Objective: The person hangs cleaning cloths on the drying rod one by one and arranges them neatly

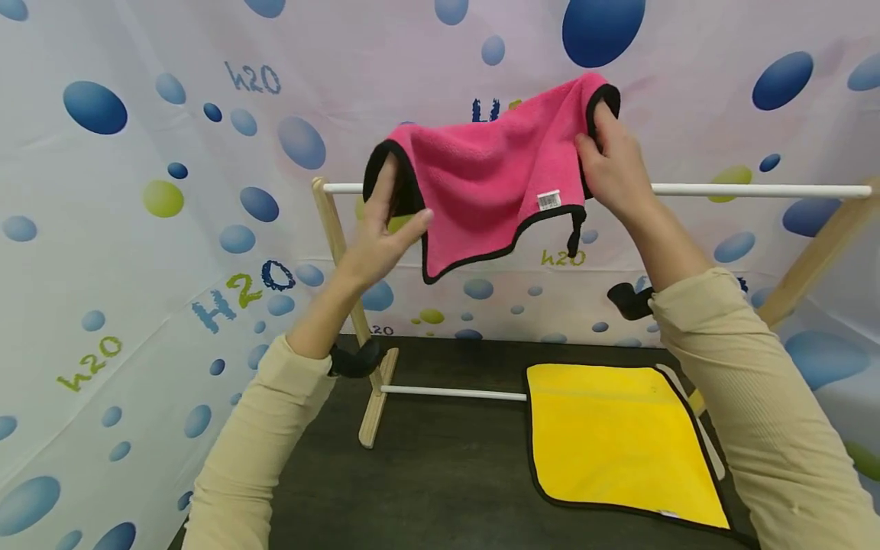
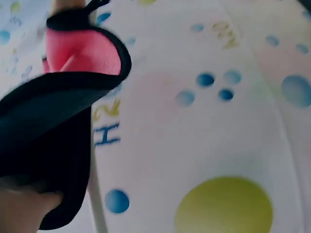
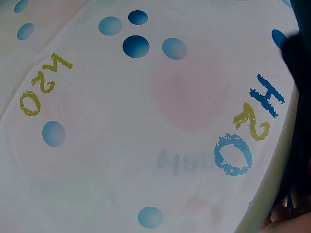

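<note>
A pink cloth (image 1: 488,176) with black edging and a small white tag hangs between both hands, in front of and over the white upper rail (image 1: 756,190). My left hand (image 1: 378,241) carries its left end on extended fingers inside the fold, the thumb spread away from the fabric. At the higher right end, my right hand (image 1: 619,168) grips the cloth, thumb outside and fingers tucked within the fold. The left wrist view shows the cloth's dark underside (image 2: 43,121) close up. Only some fingers (image 3: 286,221) show at the right wrist view's corner.
A yellow cloth (image 1: 619,443) with black edging lies flat on the dark surface (image 1: 426,473) at the lower right. Wooden posts (image 1: 334,229) carry the rail, and a lower white rod (image 1: 454,393) joins the base. A dotted curtain (image 1: 206,229) stands behind and to the left.
</note>
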`<state>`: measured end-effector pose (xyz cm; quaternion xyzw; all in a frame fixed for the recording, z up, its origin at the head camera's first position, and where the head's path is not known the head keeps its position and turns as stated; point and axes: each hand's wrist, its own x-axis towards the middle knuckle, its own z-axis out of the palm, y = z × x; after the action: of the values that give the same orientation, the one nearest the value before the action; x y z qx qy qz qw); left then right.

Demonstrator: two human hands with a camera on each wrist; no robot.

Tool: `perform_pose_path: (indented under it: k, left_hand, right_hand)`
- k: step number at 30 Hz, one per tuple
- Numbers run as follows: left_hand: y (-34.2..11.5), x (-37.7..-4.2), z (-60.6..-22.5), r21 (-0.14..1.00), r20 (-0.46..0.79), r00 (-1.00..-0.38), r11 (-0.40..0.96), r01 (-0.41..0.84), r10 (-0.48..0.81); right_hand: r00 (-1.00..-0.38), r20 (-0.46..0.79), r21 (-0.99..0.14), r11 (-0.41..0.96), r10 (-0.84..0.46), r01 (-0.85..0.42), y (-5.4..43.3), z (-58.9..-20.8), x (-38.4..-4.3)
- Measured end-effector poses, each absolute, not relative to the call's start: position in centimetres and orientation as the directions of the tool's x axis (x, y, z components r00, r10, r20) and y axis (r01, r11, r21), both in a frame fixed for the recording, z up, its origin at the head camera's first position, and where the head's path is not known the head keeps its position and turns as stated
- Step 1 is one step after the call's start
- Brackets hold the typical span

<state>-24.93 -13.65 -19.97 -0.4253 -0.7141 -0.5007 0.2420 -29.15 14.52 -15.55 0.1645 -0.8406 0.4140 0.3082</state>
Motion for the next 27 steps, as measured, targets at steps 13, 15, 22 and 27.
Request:
perform_pose_path:
  k: [13,15,22,27]
  left_hand:
    - [-16.2,-27.9,-16.6,0.659,0.749,-0.625,-0.151,0.736,0.22]
    - [-16.6,-28.0,-17.0,0.738,0.675,-0.708,-0.208,0.643,0.207]
    - [-17.8,-27.8,-18.1,0.898,0.43,-0.887,-0.177,0.402,0.166]
    - [-18.1,-28.0,-18.8,0.926,0.369,-0.924,-0.126,0.357,0.095]
  right_hand:
    - [-0.76,0.641,-0.642,0.468,-0.107,-0.608,13.4,-16.0,-28.0]
    - [-0.78,0.611,-0.645,0.485,-0.136,-0.59,13.6,-16.2,-27.9]
    - [-0.826,0.545,-0.626,0.586,-0.143,-0.515,13.8,-16.8,-26.7]
    - [-0.736,0.667,-0.497,0.667,-0.115,-0.555,13.8,-17.7,-26.2]
